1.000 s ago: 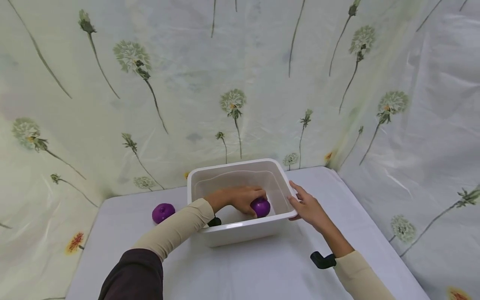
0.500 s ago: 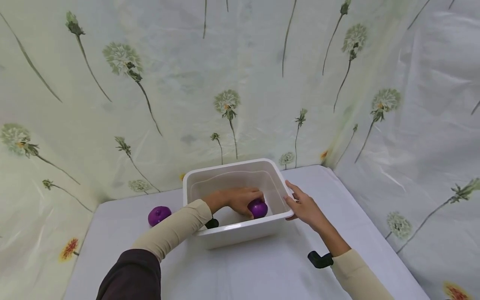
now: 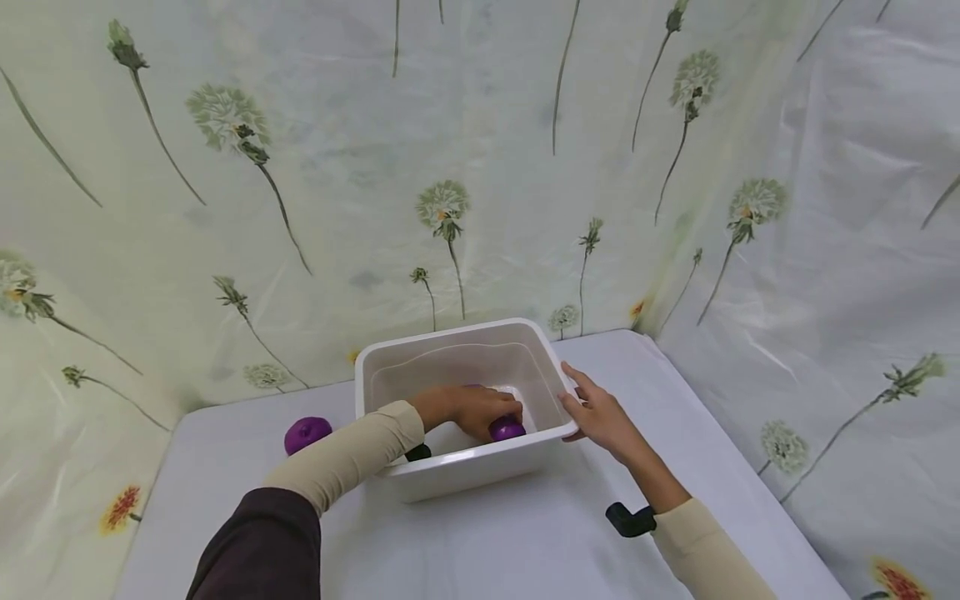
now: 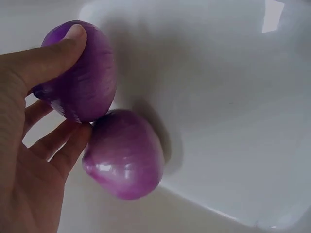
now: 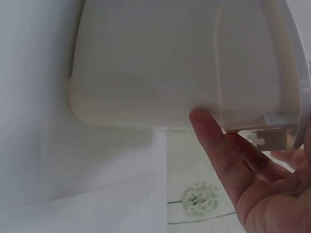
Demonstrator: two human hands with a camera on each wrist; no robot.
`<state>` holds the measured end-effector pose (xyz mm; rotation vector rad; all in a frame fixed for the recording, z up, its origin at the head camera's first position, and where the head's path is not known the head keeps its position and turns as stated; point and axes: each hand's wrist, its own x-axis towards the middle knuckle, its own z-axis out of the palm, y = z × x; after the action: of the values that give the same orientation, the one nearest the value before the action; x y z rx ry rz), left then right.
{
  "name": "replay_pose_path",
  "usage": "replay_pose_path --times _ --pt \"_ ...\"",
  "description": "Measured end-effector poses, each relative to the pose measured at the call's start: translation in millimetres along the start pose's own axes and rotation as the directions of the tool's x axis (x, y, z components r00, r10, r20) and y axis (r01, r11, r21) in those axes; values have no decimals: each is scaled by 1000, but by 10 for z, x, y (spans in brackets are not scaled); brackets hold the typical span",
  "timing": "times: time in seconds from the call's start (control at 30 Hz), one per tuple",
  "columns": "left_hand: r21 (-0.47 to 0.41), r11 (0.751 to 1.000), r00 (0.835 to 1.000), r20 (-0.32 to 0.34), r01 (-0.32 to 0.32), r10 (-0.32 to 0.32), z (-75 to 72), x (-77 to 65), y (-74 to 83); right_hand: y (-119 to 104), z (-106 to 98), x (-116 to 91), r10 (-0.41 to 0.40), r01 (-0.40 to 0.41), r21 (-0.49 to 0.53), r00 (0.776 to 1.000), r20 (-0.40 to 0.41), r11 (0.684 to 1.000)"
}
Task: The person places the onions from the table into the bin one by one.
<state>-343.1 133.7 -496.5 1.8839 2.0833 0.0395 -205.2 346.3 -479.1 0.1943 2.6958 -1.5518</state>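
Inside the white plastic tub (image 3: 480,467), my left hand (image 3: 480,411) holds a purple onion (image 3: 507,429) low near the floor. In the left wrist view the thumb lies over this held onion (image 4: 92,73), with fingers behind and beneath it. A second purple onion (image 4: 126,155) touches it and the fingertips; my hand mostly hides that one in the head view. My right hand (image 3: 603,421) grips the tub's right rim. From the right wrist view, its fingers (image 5: 216,150) lie against the outer wall. A third purple onion (image 3: 307,433) lies on the table left of the tub.
A white cloth covers the table (image 3: 480,550). Behind and to the right hang flower-printed sheets (image 3: 510,250), close to the tub's back edge. Dark wrist cameras sit at both wrists, the right camera (image 3: 630,520) just above the table.
The left hand and its onion have sunk slightly lower in the tub. A sliver of purple now shows behind the hand. The head view has shifted a little; the right hand keeps its grip.
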Motion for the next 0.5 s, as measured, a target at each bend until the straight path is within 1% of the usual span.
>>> replay_pose_path --times 0.17,0.23,0.5 --pt "62 998 1000 4 -4 4 32 12 7 -4 0 -2 -1 1 -15 1000 -7 1000" --pt "73 997 1000 3 1 -1 42 19 3 -6 -1 1 0 0 -18 1000 -8 1000" --pt "120 993 999 35 4 -9 65 32 17 9 -3 4 13 -13 -23 1000 -6 1000"
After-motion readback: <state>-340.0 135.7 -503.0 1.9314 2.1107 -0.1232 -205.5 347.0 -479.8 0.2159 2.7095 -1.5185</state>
